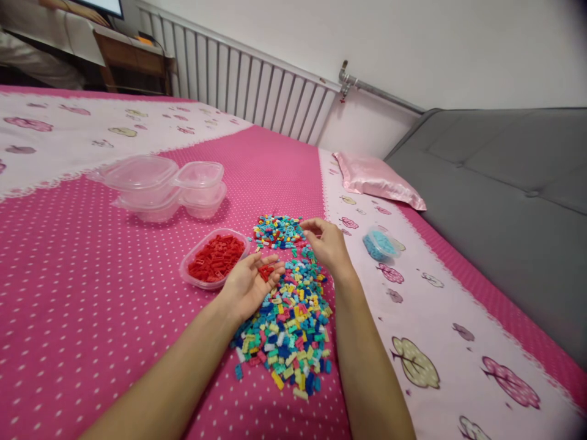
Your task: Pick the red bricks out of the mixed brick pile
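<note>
Palm up, my left hand (250, 284) cups a few small red toy bricks (265, 272) on its curled fingers. It is beside a clear plastic container (184, 272) full of red bricks (216, 258). My right hand (326, 244) is at the right edge of a smaller heap of mixed bricks (277, 231), its thumb and fingers drawn together. Whatever is between those fingertips, if anything, is too small to make out. A larger pile of mixed bricks (293, 333), in blue, green, yellow, pink and white, spreads between my forearms.
Stacked clear containers (151, 183) with lids stand on the pink dotted bedspread (92, 269) to the left. To the right is a container of light blue bricks (380, 243). A pink pillow (378, 180) lies by the grey headboard (513, 183). Behind is a radiator (247, 79).
</note>
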`<state>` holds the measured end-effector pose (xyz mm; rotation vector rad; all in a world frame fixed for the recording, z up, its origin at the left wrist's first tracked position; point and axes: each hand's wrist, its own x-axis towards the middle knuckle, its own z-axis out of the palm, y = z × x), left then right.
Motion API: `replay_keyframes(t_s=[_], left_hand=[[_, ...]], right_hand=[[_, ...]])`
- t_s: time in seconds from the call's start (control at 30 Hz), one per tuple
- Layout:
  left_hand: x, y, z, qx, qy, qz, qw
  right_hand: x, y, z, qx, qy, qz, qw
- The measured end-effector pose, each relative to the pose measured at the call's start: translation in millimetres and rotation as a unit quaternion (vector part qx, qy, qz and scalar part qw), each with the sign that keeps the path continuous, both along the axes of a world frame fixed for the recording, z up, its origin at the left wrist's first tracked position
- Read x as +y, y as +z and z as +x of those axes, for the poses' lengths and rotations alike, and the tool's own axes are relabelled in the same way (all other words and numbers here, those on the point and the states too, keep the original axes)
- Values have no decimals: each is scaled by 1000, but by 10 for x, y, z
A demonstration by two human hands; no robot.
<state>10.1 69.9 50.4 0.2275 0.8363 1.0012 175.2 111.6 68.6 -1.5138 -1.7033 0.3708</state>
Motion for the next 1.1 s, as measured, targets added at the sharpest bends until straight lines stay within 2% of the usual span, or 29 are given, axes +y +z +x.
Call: replay_keyframes(t_s=[0.1,0.27,0.37,0.63,0.97,1.1], left_hand=[[9,-3,-5,-4,0,-2,1000],[16,-13,5,-4,1,-5,1000],[13,-20,7,-9,2,-4,1000],[16,-18,1,-8,-1,-1,1000],[20,-24,-1,-8,-1,-7,1000],[22,-24,1,-4,-1,-4,1000]], right_hand=[[92,-134,81,-88,-76,-28,993],[173,-343,88,-206,-99,-117,967],[181,-397,81,-237,-108,-154,953],[136,-327,93,-237,-149,-196,940],[169,-410,138,-226,-139,-181,947],[156,-363,147,-186,-115,-161,962]])
